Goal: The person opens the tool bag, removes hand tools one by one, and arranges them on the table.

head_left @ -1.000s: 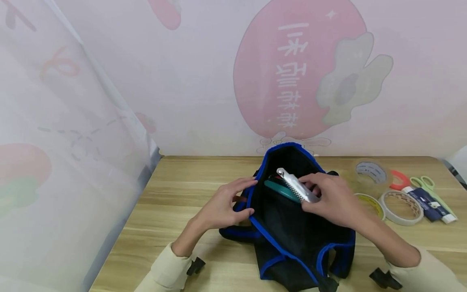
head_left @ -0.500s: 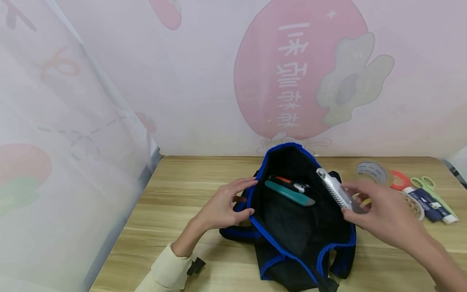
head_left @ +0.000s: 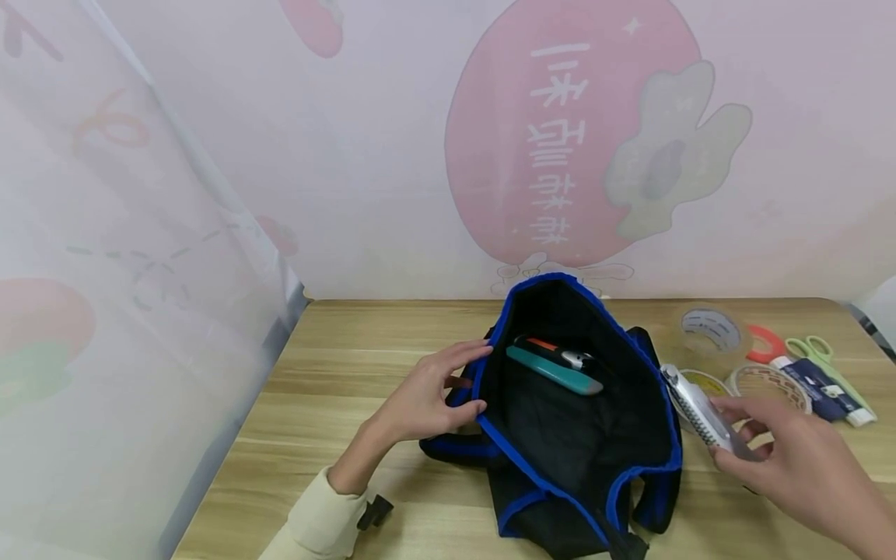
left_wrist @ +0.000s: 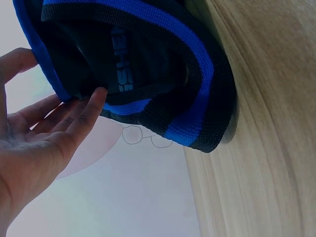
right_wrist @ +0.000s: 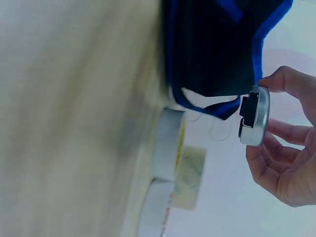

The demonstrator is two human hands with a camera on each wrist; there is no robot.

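Observation:
A black tool bag (head_left: 581,443) with blue trim lies on the table with its mouth gaping. My left hand (head_left: 420,397) holds its left rim, fingers and thumb spread along the blue edge; the left wrist view shows fingers (left_wrist: 86,116) beside the strap. Just right of the bag, my right hand (head_left: 791,459) grips a silver utility knife (head_left: 700,408) between thumb and fingers. Its end with a black part (right_wrist: 254,116) faces the right wrist camera. Inside the bag lie a teal cutter (head_left: 553,371) and a black-and-orange cutter (head_left: 542,348), side by side.
Right of the bag are a clear tape roll (head_left: 712,330), a red roll (head_left: 766,344), a white-rimmed roll (head_left: 770,376), green scissors (head_left: 820,354) and a dark blue tube (head_left: 826,393). A printed curtain (head_left: 378,194) hangs behind the wooden table (head_left: 336,373).
My right hand has carried the utility knife out of the bag, rightward and toward me, uncovering the two cutters inside. The left hand has kept its place on the rim.

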